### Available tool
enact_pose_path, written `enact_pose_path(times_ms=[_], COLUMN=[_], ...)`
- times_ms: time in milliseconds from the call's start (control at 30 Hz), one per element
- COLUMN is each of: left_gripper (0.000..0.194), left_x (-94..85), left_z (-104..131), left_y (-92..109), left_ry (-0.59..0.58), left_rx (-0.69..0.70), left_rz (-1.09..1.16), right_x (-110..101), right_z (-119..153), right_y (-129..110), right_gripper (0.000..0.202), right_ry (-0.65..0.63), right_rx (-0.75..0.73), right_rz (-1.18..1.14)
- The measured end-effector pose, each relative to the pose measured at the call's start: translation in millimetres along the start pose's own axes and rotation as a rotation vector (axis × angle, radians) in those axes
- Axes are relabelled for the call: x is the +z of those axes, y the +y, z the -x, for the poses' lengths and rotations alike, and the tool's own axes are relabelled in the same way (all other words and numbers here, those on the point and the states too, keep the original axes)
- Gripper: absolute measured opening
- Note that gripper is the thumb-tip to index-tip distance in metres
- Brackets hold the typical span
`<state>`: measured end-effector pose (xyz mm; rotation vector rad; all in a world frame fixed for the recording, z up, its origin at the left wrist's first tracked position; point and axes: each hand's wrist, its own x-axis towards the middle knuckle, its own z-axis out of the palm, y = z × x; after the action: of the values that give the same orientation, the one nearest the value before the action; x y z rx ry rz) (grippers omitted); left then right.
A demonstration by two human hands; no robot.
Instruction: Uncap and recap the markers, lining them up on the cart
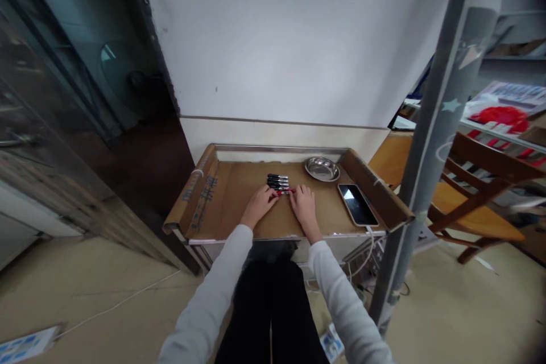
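Note:
A slim red pen (285, 192) with a silvery middle lies crosswise on the cardboard, between my two hands. My left hand (259, 206) has its fingers closed on the pen's left end. At the pen's right end, my right hand (303, 205) also pinches with bent fingers. Just beyond them, several black pens (277, 180) with silver parts lie side by side in a row. Fingers partly cover both ends of the red pen.
The cardboard-lined table (226, 222) has raised cardboard sides. A round metal dish (322, 169) sits at its back right, with a cabled phone (357, 205) in front. A grey post (426, 142) and a wooden chair (478, 205) stand to the right. A white wall (281, 40) rises behind.

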<state>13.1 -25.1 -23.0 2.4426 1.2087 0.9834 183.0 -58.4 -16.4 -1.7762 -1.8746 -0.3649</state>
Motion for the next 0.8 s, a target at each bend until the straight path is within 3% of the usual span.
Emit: enact_pose_path(times_ms=[233,433,633,800], left_gripper=[0.014,0.013,0.02,0.027], left_x=[-10.5,-10.8,-9.0,-6.1], left_z=[-1,-3,-2,-5], left_y=[10,12,11,12], left_ry=[0.087,0.047,-0.017,0.058], left_rx=[-0.018,0.02,0.004,0.03], left_rz=[0.064,0.162,0.243,0.119], right_x=[-5,-11,-9,-5], right_z=[0,1,1,0], right_y=[-2,-5,-4,-2], right_gripper=[0.023,0.026,0.023,0.025], right_ry=[-0.026,-0.094,-0.093,-0.056], right_rx=[-0.105,-0.187,-0.246,-0.171], right_rz=[-0.185,-0.31,-0.318,-0.235])
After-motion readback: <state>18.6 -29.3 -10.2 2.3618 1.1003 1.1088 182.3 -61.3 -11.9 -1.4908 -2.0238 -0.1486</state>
